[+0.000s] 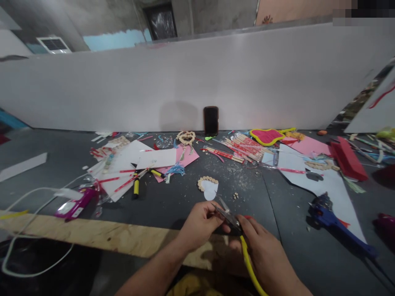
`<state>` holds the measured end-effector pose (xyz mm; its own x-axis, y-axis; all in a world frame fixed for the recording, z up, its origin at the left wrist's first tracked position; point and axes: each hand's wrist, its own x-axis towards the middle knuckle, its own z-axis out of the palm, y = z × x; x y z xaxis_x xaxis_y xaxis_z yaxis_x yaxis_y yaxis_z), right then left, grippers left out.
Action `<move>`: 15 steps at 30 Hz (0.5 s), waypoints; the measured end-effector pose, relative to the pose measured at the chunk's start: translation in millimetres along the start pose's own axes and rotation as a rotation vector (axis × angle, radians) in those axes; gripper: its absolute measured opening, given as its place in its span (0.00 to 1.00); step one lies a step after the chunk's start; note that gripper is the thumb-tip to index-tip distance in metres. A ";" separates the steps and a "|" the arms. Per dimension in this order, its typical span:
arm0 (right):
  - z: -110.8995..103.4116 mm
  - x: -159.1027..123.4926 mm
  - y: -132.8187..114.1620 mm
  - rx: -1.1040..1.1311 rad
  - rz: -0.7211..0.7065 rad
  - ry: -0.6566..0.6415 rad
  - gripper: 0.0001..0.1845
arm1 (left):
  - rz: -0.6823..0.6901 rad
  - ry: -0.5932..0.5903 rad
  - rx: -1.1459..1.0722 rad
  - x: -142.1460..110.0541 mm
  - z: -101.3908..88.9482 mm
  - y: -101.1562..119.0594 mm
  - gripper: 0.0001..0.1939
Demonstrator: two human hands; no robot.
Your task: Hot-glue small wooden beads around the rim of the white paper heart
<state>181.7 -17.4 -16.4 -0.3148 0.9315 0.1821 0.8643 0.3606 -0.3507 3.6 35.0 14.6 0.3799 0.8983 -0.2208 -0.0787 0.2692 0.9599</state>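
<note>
Yellow-handled snips (233,220) are gripped in my right hand (262,246), blades spread and pointing up-left. My left hand (202,226) is closed in a pinch right beside the blades; whatever is between its fingertips is too small or hidden to make out. Just beyond both hands lies a white paper heart (210,190) with small tan round pieces lined along its upper edge. A few loose tan pieces (235,196) rest on the dark table to its right.
A blue glue gun (336,226) lies at right on white paper. Bundled sticks (225,155), a yellow-and-black cutter (136,185), a purple device (77,203) with a white cable and pink paper (188,158) are scattered around. A phone (211,120) leans on the white partition (123,90).
</note>
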 end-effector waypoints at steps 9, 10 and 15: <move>-11.0 8.4 -3.2 0.108 0.095 -0.162 0.15 | -0.023 0.004 0.060 7.7 -2.5 -4.2 0.11; -12.7 8.8 -3.3 0.148 0.094 -0.166 0.15 | -0.033 -0.004 0.057 8.1 -2.6 -3.1 0.11; -22.3 9.1 -7.3 0.361 0.129 -0.192 0.18 | -0.009 -0.041 0.088 9.1 -4.2 2.5 0.13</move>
<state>181.3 -12.6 8.3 -0.3100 0.9496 -0.0466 0.7193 0.2022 -0.6646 3.0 45.4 14.3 0.4178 0.8804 -0.2244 0.0059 0.2443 0.9697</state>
